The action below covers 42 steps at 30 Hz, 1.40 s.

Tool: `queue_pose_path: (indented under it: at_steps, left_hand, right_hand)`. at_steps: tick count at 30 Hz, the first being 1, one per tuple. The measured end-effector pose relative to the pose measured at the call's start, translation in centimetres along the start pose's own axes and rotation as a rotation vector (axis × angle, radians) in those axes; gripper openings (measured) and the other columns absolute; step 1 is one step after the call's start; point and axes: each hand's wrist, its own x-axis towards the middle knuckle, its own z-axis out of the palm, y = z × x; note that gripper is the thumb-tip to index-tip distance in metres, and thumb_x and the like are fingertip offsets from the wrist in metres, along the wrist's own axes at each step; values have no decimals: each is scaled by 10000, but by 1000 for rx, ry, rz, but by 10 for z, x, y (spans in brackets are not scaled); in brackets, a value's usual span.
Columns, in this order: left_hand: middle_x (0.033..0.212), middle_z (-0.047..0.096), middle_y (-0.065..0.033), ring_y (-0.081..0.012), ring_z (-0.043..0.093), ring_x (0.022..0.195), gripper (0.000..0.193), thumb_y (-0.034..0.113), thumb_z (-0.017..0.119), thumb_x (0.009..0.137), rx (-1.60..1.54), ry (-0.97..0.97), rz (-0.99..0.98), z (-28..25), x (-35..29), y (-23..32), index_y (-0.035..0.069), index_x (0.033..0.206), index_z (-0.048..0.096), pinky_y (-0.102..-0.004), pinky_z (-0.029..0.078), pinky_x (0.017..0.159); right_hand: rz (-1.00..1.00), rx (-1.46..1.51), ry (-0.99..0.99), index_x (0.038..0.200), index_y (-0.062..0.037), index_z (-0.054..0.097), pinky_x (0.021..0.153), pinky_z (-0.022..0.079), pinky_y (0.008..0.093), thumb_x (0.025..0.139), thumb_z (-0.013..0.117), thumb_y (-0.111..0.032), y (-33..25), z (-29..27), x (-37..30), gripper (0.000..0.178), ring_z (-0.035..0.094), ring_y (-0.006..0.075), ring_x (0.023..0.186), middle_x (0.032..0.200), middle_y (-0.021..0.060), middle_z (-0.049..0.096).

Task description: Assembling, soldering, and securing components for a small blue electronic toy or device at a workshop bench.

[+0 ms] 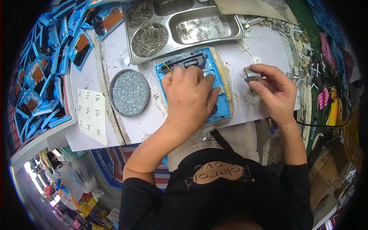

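Note:
In front of me a blue plastic casing point(219, 85) lies on a pale pad, with a dark part and thin wires inside it. My left hand point(188, 96) reaches over the casing, its fingers bent down into it. What those fingertips grip, if anything, is hidden beneath the hand. To the right, my right hand point(278, 92) pinches a small silver motor point(252, 75) between thumb and forefinger, a little apart from the casing. The motor's white end points toward the casing.
A round dish of small screws point(129, 93) stands left of the casing. Beyond it sits a metal compartment tray point(188, 43) with springs. Many blue casings point(38, 76) are heaped at far left. A marked paper sheet point(93, 115) lies nearby. Several motors point(297, 34) line the right edge.

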Motion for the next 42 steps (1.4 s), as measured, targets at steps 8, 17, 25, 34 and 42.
queue_pose_path:
  at_steps: [8,17,25,34,42]
  left_hand:
    - [910,577,-51,-259,573,871,187,156,761,795,-27,16,-39,5,0,5,112,973,725,-402,380,807]
    - [849,600,-79,-290,652,724,88,127,732,825,12,-150,-33,0,13,8,77,896,717,-397,525,643]
    - [870,631,-122,-346,652,764,85,96,702,850,-183,-243,-81,-6,19,1,36,911,709,-425,519,678]
    - [815,598,-83,-282,627,681,172,0,736,806,-311,99,35,-10,-31,-17,42,958,667,-380,503,595]
    - [792,575,-57,-252,618,665,202,43,764,770,-351,38,62,-5,-40,-24,84,950,682,-373,480,561]
  right_hand:
    - [-105,-185,-54,1181,29,689,843,565,253,861,723,69,1,-3,4,325,680,122,950,1135,104,721]
    - [-142,-141,5,1167,29,699,816,572,259,844,742,68,4,-11,-3,329,680,128,920,1125,111,725]
    - [-134,-151,-27,1179,23,694,829,578,274,864,736,39,7,-15,-2,318,687,134,935,1129,119,726]
    - [-398,-564,-245,1025,-51,693,986,468,449,846,741,-135,6,22,33,203,572,355,1144,1203,106,671]
    - [-445,-791,-303,1002,-100,707,1062,394,465,800,771,-158,13,41,52,220,444,383,1231,1335,102,595]
